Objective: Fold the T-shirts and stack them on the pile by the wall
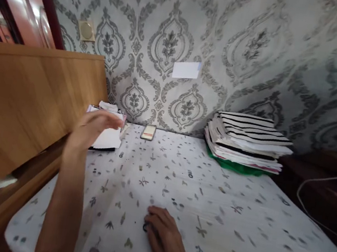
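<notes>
- The left arm point(65, 203) comes up tall from the bottom edge, and its wrist bends over to the right.
- The left hand point(100, 123) is in front of the left pile point(107, 138), with its fingers pointing right. They are close together and bend a little. The hand is blurry, so I cannot tell if it grips the cloth or only hangs near it.
- The right hand point(165, 238) lies low on the sheet point(133, 188), back side up. Its fingers are a bit apart and softly bent, and they point up and to the left. It is loose and grips nothing.
- The left pile is folded cloth, mostly white. It sits on the far left part of the sheet, beside the wood board point(35, 96).
- A small flat thing point(148, 132) lies just right of that pile, near the wall point(168, 45).
- The right pile point(248, 145) has stripes on top and green underneath, well apart from both hands.
</notes>
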A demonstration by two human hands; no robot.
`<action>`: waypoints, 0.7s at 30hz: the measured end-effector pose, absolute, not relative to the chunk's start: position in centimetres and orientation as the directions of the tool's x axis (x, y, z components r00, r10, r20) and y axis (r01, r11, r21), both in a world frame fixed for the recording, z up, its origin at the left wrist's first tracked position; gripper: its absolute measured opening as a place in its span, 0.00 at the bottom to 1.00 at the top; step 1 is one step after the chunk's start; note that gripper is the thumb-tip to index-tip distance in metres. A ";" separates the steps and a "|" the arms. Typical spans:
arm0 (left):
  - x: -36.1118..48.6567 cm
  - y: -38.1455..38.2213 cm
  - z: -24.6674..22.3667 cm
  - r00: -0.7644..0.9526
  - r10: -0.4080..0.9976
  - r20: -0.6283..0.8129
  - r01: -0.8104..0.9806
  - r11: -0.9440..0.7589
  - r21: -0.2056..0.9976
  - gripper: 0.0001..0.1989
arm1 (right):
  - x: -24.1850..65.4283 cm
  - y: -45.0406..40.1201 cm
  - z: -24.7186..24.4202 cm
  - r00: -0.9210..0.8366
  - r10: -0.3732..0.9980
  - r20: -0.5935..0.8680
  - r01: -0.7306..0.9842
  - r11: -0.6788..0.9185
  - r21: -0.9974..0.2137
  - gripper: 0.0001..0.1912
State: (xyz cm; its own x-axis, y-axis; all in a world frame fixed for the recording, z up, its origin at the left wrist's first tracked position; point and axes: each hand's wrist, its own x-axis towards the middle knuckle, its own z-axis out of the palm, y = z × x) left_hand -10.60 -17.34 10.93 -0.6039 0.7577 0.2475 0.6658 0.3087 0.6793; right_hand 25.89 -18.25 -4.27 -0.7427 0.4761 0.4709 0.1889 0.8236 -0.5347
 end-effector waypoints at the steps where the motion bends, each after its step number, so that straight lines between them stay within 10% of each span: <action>1: -10.5 -17.4 10.6 -0.588 0.772 0.242 0.722 0.365 0.588 0.17 | 25.9 -18.3 -4.2 -0.739 0.477 0.475 0.189 0.824 -0.534 0.11; 4: -9.7 -17.4 8.6 -0.573 0.792 0.212 0.802 0.489 0.343 0.08 | 26.0 -18.4 -4.1 -0.723 0.471 0.506 0.181 0.835 -0.519 0.12; 10: -11.0 -18.9 7.0 -0.555 0.804 0.213 0.828 0.507 0.240 0.07 | 25.9 -18.6 -3.4 -0.729 0.468 0.499 0.185 0.837 -0.515 0.12; 16: -7.3 -18.6 8.8 -0.468 0.860 0.202 0.843 0.366 0.394 0.08 | 26.1 -18.6 -3.4 -0.693 0.562 0.452 0.223 0.763 -0.607 0.15; 21: 3.7 -20.5 7.8 -0.025 0.998 0.050 0.790 -0.011 0.613 0.06 | 26.7 -17.6 -4.5 -0.455 0.685 0.569 0.307 0.720 -0.622 0.30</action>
State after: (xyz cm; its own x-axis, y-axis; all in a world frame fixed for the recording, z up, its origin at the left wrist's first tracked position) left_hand 3.74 -20.48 7.80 -0.0252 0.9984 0.0503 0.7898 -0.0110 0.6133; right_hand 26.65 -17.63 -4.47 -0.4550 0.6850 0.5691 0.3065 0.7204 -0.6221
